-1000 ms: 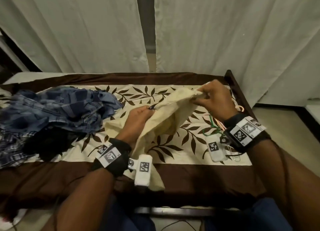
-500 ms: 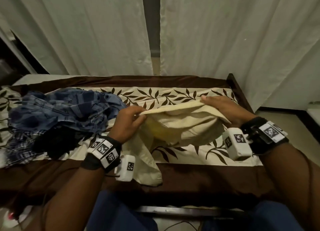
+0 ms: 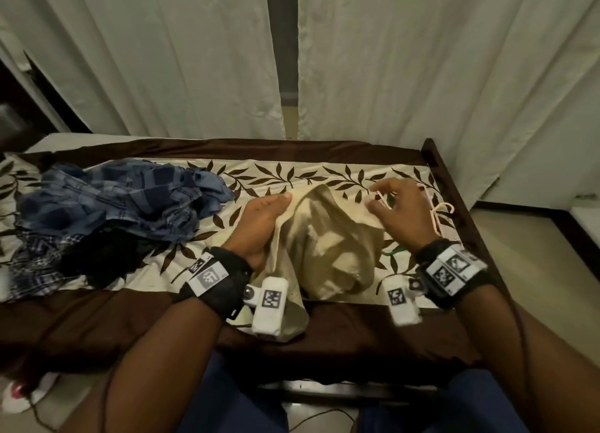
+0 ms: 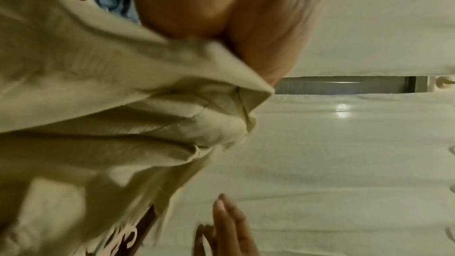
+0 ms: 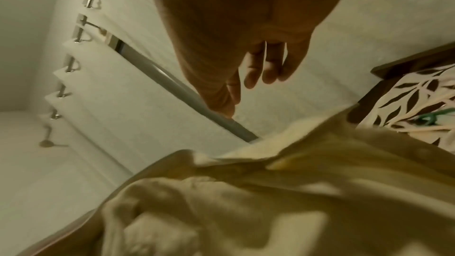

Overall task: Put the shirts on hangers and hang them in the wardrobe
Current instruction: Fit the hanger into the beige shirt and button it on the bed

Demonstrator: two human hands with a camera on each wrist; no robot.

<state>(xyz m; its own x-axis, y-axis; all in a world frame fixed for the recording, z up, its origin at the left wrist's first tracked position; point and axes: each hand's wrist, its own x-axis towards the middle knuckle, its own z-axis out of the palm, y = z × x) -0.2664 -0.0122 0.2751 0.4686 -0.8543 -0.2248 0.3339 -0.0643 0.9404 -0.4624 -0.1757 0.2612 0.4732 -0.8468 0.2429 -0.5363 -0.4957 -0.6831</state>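
Observation:
A cream shirt lies bunched on the bed between my hands. My left hand pinches its upper left edge, and in the left wrist view the thumb and fingers of that left hand clamp the cream shirt. My right hand hovers with spread fingers over the shirt's right side and holds nothing. The right wrist view shows the same right hand loose above the cream shirt. A pale pink hanger lies just beyond that hand, and a green hanger peeks out beside the shirt.
A heap of blue plaid shirts and a black garment fills the bed's left side. The leaf-patterned bedspread has a dark wooden frame on the right. White curtains hang close behind the bed.
My right hand let go of the cream shirt and moved right toward the hangers. The shirt sagged onto the bed, and my left hand kept its hold.

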